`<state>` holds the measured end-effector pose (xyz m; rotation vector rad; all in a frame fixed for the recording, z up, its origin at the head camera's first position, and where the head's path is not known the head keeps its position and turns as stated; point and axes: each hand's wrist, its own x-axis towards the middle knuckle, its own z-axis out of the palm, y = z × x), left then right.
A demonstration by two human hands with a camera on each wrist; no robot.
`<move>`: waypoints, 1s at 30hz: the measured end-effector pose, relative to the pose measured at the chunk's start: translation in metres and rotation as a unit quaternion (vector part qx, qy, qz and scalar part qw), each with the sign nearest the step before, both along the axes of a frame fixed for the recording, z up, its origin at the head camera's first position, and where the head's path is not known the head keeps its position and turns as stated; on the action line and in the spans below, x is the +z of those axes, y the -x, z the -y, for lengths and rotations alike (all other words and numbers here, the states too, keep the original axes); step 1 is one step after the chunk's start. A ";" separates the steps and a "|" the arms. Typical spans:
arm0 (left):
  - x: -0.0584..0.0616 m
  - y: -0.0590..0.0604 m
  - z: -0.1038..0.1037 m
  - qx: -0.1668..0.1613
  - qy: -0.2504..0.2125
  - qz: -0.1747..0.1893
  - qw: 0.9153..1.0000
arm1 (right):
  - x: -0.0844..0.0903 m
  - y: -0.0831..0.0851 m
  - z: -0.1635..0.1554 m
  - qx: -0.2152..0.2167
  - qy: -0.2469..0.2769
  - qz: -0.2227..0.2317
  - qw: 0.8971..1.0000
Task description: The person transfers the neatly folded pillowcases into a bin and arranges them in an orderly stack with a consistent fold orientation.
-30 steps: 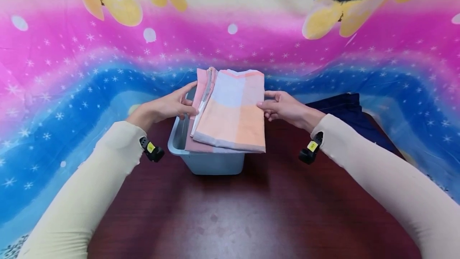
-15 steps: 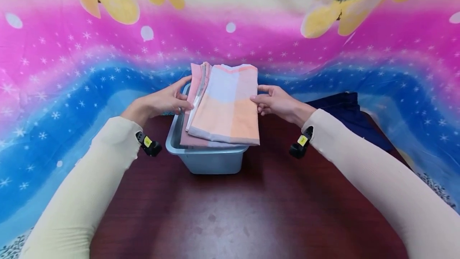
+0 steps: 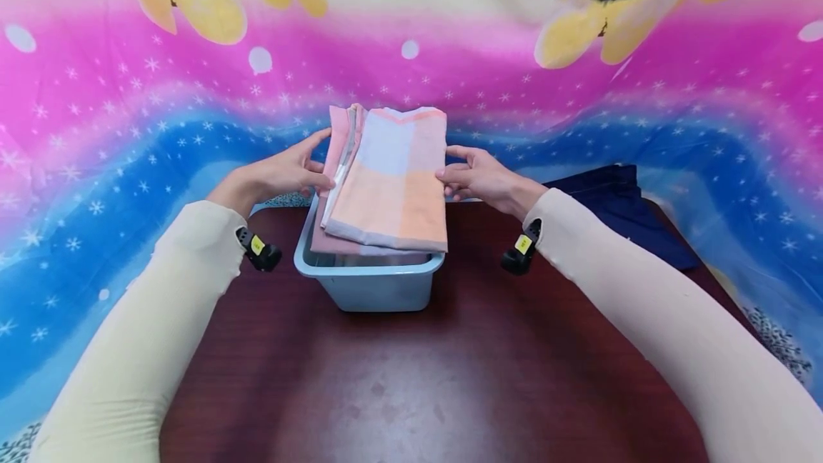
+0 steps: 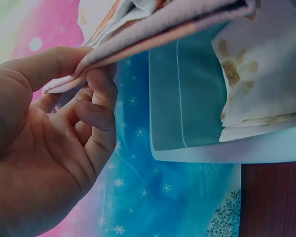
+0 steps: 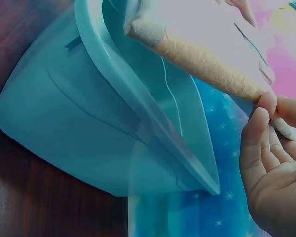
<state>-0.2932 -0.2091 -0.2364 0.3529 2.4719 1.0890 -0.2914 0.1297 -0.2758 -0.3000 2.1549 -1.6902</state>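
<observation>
Pink and peach, the folded cloth (image 3: 388,195) is pinched at opposite edges by your left hand (image 3: 283,173) and right hand (image 3: 485,180), over the tub (image 3: 376,291) on the desk (image 3: 289,356). You seem to be placing it; next calls for lowering it level.

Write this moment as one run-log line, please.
left hand: pinches folded cloth | right hand: pinches its opposite edge | folded cloth: above bin | bin: on table, flowered cloth inside

Head cam bright w/ glare on tbl (image 3: 398,399), wrist cams dimmer.
</observation>
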 end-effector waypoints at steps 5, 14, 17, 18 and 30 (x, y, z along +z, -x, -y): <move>-0.003 0.004 0.003 0.002 0.011 -0.005 1.000 | -0.005 0.003 0.008 -0.002 0.002 -0.002 1.000; -0.014 0.010 0.005 0.004 0.003 0.001 1.000 | -0.016 0.008 0.019 -0.009 0.003 0.003 1.000; -0.018 0.012 0.006 0.007 0.003 0.003 1.000 | -0.020 0.009 0.022 -0.013 0.004 0.004 1.000; -0.020 0.012 0.007 0.009 0.006 0.003 1.000 | -0.022 0.010 0.022 -0.013 0.002 0.005 1.000; -0.043 0.018 0.009 0.004 0.036 0.018 0.999 | -0.037 0.011 0.031 -0.014 -0.064 -0.001 0.998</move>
